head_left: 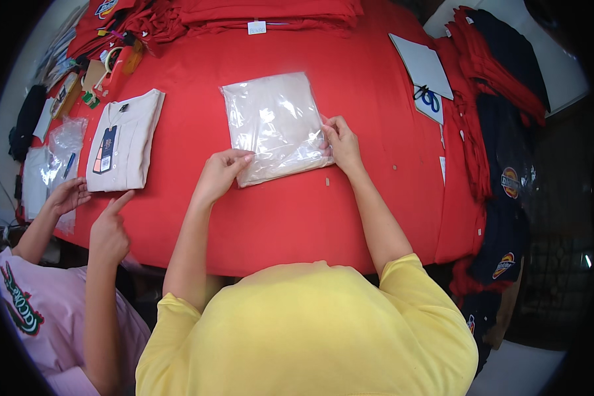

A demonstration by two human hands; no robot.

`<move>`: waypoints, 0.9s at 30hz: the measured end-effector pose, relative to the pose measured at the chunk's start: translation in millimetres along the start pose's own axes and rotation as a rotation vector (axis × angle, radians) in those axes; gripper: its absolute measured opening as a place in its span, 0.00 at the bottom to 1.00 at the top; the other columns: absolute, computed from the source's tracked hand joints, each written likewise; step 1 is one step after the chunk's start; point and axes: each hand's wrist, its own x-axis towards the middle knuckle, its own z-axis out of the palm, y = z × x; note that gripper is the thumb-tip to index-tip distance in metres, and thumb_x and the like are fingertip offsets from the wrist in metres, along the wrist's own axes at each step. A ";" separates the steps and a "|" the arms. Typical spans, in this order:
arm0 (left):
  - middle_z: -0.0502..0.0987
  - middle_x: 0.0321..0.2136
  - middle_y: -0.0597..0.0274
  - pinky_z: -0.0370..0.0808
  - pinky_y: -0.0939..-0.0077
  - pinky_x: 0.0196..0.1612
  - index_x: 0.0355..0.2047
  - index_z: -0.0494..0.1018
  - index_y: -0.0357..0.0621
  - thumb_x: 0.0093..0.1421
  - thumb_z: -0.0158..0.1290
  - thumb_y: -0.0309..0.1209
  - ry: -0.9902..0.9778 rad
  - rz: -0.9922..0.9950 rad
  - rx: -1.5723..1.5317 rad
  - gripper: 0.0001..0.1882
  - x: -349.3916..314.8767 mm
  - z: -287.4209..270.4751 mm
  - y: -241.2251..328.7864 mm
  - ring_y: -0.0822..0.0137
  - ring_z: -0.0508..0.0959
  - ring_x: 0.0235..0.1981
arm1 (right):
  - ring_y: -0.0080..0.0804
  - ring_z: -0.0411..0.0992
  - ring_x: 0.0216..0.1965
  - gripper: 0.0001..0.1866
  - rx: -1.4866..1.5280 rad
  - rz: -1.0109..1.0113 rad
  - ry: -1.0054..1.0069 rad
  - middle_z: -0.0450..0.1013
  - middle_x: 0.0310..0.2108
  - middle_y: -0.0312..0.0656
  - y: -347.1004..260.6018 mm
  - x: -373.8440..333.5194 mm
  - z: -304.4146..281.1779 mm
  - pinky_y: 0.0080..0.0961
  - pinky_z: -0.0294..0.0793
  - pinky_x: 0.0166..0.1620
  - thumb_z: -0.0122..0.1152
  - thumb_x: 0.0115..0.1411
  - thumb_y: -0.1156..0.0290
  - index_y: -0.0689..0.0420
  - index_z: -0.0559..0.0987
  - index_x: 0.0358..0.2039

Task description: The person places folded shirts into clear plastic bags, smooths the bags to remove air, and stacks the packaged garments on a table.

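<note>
A folded beige garment in a clear, shiny plastic bag (274,122) lies flat before me on the red-covered table. My left hand (226,173) is closed at its near left corner, thumb and fingers on the plastic. At the bag's right edge, my right hand (343,144) pinches the plastic between thumb and fingers. To the left lies another folded beige shirt (129,148) with a dark hang tag (107,149), not bagged. A co-worker's two hands are by its near edge, one (69,196) at the corner, the other (110,228) with a finger extended.
Folded red garments (270,12) are stacked along the far edge. Red and navy clothes (501,59) pile up at the right, beside a white pad (421,65) and blue-handled scissors (427,99). A tape dispenser (120,66) and loose plastic bags (66,145) lie left.
</note>
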 end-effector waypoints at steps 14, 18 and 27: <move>0.79 0.34 0.44 0.75 0.56 0.40 0.42 0.66 0.36 0.55 0.58 0.38 0.332 -0.102 0.562 0.21 43.3 15.6 10.7 0.49 0.80 0.38 | 0.36 0.78 0.23 0.12 -0.439 0.185 -0.022 0.76 0.26 0.50 -27.5 18.8 6.5 0.35 0.76 0.24 0.62 0.58 0.70 0.61 0.71 0.37; 0.78 0.30 0.45 0.74 0.58 0.38 0.45 0.65 0.37 0.53 0.63 0.45 0.305 -0.138 0.704 0.30 33.2 8.2 23.5 0.49 0.80 0.36 | 0.28 0.74 0.17 0.16 -0.114 0.218 0.002 0.73 0.22 0.43 -18.9 23.0 -3.8 0.24 0.74 0.18 0.66 0.56 0.74 0.63 0.68 0.40; 0.75 0.32 0.59 0.74 0.62 0.34 0.48 0.68 0.40 0.53 0.65 0.40 0.770 0.477 0.890 0.27 4.4 11.8 6.5 0.58 0.77 0.31 | 0.41 0.71 0.43 0.05 -0.446 -0.607 0.296 0.74 0.39 0.45 -38.6 -25.4 19.8 0.35 0.71 0.46 0.59 0.58 0.76 0.59 0.78 0.35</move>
